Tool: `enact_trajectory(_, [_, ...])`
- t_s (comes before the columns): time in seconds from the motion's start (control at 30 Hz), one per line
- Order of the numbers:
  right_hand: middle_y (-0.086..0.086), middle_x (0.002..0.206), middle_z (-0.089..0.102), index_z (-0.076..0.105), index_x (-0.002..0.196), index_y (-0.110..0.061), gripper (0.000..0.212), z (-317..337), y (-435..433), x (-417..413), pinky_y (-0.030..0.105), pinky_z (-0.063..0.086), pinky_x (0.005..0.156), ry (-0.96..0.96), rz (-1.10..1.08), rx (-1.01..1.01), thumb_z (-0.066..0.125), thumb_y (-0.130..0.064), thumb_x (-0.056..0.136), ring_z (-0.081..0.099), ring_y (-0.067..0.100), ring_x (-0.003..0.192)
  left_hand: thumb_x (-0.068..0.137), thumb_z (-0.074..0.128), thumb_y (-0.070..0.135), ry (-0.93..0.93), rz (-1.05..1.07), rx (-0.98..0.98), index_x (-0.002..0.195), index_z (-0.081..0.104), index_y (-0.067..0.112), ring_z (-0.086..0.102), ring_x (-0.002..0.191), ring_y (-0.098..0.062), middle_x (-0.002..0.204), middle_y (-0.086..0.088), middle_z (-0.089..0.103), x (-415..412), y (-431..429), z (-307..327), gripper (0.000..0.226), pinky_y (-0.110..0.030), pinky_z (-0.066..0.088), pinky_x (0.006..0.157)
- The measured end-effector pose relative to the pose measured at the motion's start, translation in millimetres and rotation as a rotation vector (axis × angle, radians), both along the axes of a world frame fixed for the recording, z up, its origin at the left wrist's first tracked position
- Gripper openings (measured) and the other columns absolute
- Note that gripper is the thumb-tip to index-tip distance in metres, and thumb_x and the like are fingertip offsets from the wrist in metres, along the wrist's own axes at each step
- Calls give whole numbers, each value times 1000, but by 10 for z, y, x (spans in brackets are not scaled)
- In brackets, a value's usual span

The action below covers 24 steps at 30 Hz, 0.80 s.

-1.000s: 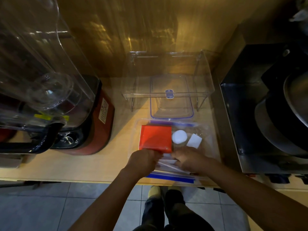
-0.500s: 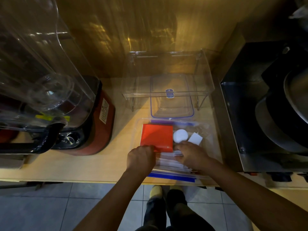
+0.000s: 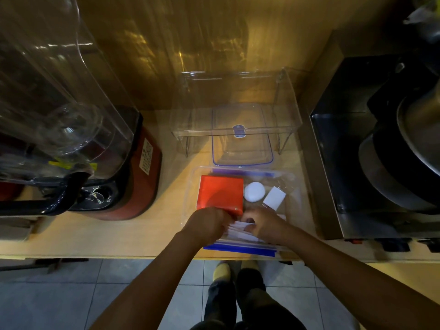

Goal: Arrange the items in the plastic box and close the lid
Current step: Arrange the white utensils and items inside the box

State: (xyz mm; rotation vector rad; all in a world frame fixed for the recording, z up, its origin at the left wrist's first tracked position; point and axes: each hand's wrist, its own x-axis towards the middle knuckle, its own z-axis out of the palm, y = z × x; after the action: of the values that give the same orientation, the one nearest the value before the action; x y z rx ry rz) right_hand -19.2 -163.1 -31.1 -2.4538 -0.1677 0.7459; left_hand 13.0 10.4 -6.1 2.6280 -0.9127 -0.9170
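A clear plastic box (image 3: 294, 186) with blue clip edges sits at the counter's front. Inside lie a red wallet (image 3: 220, 194) at the left, a round white case (image 3: 254, 191) in the middle and a white charger block (image 3: 274, 198) at the right. Along the box's near side lies a stack of white papers (image 3: 240, 231). My left hand (image 3: 207, 225) and my right hand (image 3: 264, 225) both pinch these papers, knuckles facing each other. The clear lid (image 3: 241, 139) with a blue rim lies behind the box, partly under a clear stand.
A clear acrylic stand (image 3: 291, 108) straddles the lid at the back. A red blender base (image 3: 133, 177) with a large clear jug stands to the left. A black metal appliance (image 3: 371, 151) holding a pan is close on the right. The counter edge runs just below the box.
Both hands have shifted slightly toward the box's far side and closer together on the white papers. The wallet, round case and charger have not moved.
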Motion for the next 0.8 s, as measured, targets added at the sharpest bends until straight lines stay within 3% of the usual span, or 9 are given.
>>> enact_trajectory(0.13, [8,107,64,61,103,-11,31,187,-217,24,35,47,79,64,118,-164,66,-30,80,59,23,95,93,54,13,55,-31,27,123,61,12,65,105,-22,121,-9,66,75,-98,-15,31,-33,50,93])
enact_trajectory(0.3, [11,107,64,56,104,-10,25,190,-220,-31,33,49,73,108,237,-379,63,-20,82,62,26,95,91,55,14,-11,-33,48,121,62,12,65,103,-23,118,-10,68,57,-97,-84,31,-30,49,93])
enact_trajectory(0.53, [14,102,62,57,100,-5,22,100,-30,-32,24,40,58,225,-54,-104,58,-1,79,57,22,87,90,57,11,25,-34,15,130,56,15,63,107,-24,124,-10,65,48,-108,-57,40,-32,50,94])
enact_trajectory(0.7, [17,98,67,64,98,3,19,230,-190,-22,22,42,61,319,-133,-147,58,-7,83,60,21,76,92,55,12,28,-15,8,129,57,14,64,105,-23,124,-10,65,29,-115,-41,37,-30,50,94])
enact_trajectory(0.8, [14,73,60,62,99,10,20,266,-128,-1,23,41,55,413,-103,-193,53,-2,86,48,15,58,93,55,13,19,-12,10,128,58,14,65,104,-23,122,-10,66,24,-109,-45,36,-28,49,92])
